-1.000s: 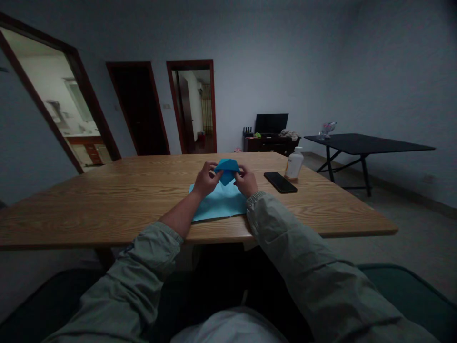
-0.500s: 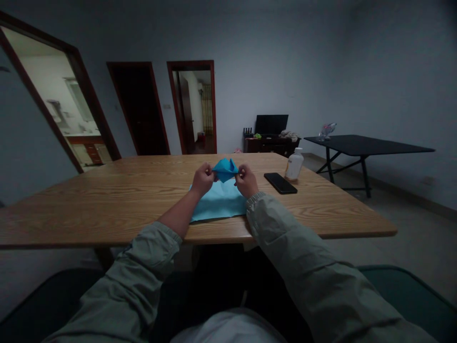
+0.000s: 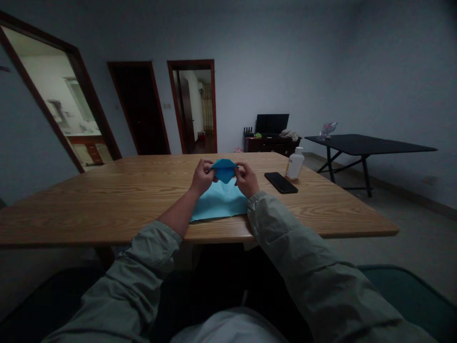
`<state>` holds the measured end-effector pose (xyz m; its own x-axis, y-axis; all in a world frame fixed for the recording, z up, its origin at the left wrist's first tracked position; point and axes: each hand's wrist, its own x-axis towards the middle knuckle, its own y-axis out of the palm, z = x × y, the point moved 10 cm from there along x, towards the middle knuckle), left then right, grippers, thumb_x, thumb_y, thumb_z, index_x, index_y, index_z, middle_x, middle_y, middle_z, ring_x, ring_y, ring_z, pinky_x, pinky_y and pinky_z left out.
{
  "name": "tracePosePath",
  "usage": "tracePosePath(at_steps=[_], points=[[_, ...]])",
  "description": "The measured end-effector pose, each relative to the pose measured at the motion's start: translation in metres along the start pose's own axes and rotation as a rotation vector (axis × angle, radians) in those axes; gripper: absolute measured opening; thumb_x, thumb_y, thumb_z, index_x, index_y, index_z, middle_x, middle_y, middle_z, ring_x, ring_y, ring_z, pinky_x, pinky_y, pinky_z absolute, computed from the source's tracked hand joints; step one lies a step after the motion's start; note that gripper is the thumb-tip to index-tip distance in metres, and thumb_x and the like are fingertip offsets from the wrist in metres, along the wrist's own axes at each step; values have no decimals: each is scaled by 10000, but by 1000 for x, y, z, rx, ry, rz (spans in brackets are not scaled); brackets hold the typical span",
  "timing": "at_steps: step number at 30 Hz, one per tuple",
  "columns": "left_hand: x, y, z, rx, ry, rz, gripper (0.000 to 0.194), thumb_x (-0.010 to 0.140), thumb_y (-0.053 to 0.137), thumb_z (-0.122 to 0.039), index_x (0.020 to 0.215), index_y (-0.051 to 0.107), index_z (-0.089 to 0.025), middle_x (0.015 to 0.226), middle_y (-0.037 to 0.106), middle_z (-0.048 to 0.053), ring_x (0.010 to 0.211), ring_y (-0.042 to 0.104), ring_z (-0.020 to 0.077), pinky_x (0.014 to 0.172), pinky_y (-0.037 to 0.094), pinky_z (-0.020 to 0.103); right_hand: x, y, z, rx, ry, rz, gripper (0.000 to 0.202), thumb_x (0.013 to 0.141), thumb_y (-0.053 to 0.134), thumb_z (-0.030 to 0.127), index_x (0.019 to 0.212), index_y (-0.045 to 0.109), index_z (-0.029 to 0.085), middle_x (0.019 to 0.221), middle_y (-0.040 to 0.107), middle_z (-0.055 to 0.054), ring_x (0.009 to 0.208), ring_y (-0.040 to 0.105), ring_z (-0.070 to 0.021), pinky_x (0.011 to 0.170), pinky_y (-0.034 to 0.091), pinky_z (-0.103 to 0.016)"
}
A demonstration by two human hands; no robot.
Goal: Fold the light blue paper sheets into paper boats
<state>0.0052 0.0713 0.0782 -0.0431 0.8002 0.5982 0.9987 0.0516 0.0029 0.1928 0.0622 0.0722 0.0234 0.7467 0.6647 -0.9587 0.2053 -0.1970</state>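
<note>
A folded piece of blue paper (image 3: 224, 172) is held up between my hands, above the table. My left hand (image 3: 203, 177) pinches its left corner, and my right hand (image 3: 246, 179) grips the right corner. The folded paper now looks like a wide, pointed shape with a crease across its upper part. Beneath it, a light blue sheet (image 3: 219, 202) lies flat on the wooden table (image 3: 143, 190), partly covered by my forearms and right hand.
Right of my right hand lies a black phone (image 3: 281, 183), with a white bottle (image 3: 294, 163) standing behind it. A black folding table (image 3: 371, 144) stands farther right. At the back wall, a monitor (image 3: 272, 124) rests on a dark cabinet (image 3: 267, 144).
The upright flaps on top of the folded paper have come together into a flatter, wider shape. My fingers have shifted slightly at both corners, while the sheet below stays put.
</note>
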Motion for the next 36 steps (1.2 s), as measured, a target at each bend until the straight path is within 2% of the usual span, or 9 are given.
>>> tracePosePath(at_steps=[5,8,11,13,19,25,30,33,36], points=[[0,5,4,-142,-78,60,206,724,592,-224,894,479,-195,632,554,-56,515,623,137,551,547,304,6,-5,-13,122,54,-55,274,828,498,417,996,566,211,649,625,34,395,533,-88,383,429,-190],[0,8,11,-219,-138,92,198,701,591,-208,862,478,-192,668,565,-48,564,636,140,609,562,341,7,-4,-16,197,103,-54,229,802,505,383,930,562,202,597,576,51,386,541,-92,366,417,-183],[-2,14,17,-273,-194,146,185,678,589,-192,816,464,-188,702,582,-32,636,659,161,643,559,353,7,0,-20,254,175,-27,253,804,503,430,911,531,203,563,528,67,407,579,-109,362,415,-175],[-4,18,19,-281,-222,181,179,674,595,-203,784,455,-184,727,593,-16,680,663,174,655,557,357,6,5,-22,281,200,4,314,794,527,499,897,507,203,635,568,49,443,611,-117,370,432,-180],[-7,19,28,-345,-302,185,233,724,591,-349,856,475,-197,799,627,18,750,655,189,694,542,358,6,7,-25,249,162,15,377,704,674,498,852,525,185,708,617,7,555,651,-145,426,497,-214],[-9,26,44,-334,-410,198,460,727,663,-525,1035,544,-206,1108,605,72,783,682,192,764,534,358,8,-4,-22,189,118,-70,323,726,655,463,852,561,180,733,615,-5,593,640,-146,455,510,-231],[-12,31,48,-398,-446,241,580,753,585,-654,1107,560,-195,1095,625,110,861,686,237,784,543,383,7,-13,-15,36,45,-127,272,772,601,434,864,577,179,786,635,-33,605,614,-144,516,510,-259],[-10,30,46,-325,-408,248,560,733,677,-558,1142,560,-195,1077,644,99,875,680,219,789,545,365,5,-14,-6,-60,-24,-131,268,785,594,417,915,584,183,826,659,-42,602,592,-128,569,507,-264],[-7,27,45,-252,-371,214,567,677,775,-412,1146,563,-172,1067,658,104,891,671,210,783,551,357,5,-9,-10,28,32,-100,390,761,626,455,1038,551,192,821,662,-28,576,589,-124,507,491,-244]])
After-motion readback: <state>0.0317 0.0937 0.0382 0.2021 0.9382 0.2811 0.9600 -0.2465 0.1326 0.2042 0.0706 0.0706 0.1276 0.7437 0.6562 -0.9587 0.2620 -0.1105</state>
